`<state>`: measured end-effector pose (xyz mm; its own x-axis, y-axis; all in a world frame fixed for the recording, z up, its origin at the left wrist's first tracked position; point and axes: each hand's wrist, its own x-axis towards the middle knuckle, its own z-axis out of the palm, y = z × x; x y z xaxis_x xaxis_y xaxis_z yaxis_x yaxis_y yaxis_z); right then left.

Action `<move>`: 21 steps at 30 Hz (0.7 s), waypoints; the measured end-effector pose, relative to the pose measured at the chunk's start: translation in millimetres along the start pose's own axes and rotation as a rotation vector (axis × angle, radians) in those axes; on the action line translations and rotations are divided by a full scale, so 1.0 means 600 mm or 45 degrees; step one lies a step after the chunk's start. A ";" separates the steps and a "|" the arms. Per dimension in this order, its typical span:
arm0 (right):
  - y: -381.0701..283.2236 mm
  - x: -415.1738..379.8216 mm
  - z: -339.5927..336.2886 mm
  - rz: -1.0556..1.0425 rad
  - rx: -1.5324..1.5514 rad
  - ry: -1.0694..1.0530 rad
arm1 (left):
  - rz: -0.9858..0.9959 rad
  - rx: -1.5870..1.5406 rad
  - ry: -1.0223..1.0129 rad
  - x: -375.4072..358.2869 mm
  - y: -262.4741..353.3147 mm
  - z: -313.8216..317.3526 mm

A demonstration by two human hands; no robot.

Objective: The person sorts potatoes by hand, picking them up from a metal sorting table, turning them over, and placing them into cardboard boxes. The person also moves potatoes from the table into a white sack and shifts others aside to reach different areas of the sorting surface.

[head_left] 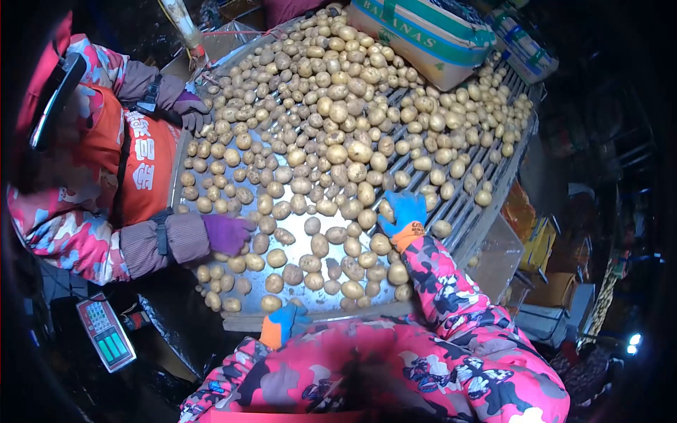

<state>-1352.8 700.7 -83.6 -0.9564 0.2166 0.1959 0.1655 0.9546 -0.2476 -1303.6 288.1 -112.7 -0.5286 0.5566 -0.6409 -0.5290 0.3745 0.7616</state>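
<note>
Many potatoes [319,244] lie spread over a metal sorting table [305,248] in front of me. My right hand [405,211], in a blue glove with an orange cuff, reaches over the right side. Its thumb and fingers close around a potato [386,210] where the smooth sheet meets the slatted part. My left hand [285,324], in a matching glove, rests at the table's near edge, just below a potato [271,303]. Its fingers are partly hidden, and whether they hold anything does not show.
A co-worker in a red apron [148,166] stands at the left, with purple-gloved hands [227,234] at the potatoes. A banana carton [427,39] sits on the far end. Dark slats [451,201] form the right side. A digital scale [106,333] stands lower left.
</note>
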 end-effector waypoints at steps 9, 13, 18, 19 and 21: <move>-0.058 -0.110 -0.110 1.041 2.526 0.116 | -0.375 -0.369 0.127 -0.012 0.070 0.023; -0.054 -0.139 -0.140 1.074 2.840 0.029 | -0.407 -0.336 0.170 -0.005 0.071 0.027; -0.040 -0.180 -0.145 1.251 2.770 0.260 | -0.459 -0.499 0.215 0.016 0.043 0.015; -0.040 -0.202 -0.167 1.205 2.648 0.325 | -0.494 -0.586 0.149 0.026 0.034 0.003; -0.033 -0.261 -0.196 1.217 2.522 0.376 | -0.524 -0.567 0.020 0.017 0.080 0.031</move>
<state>-1177.8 671.7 2.3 -0.6794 0.5511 -0.4845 -0.1424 -0.7467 -0.6497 -1322.1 325.2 -80.7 -0.2296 0.4195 -0.8783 -0.9172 0.2086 0.3394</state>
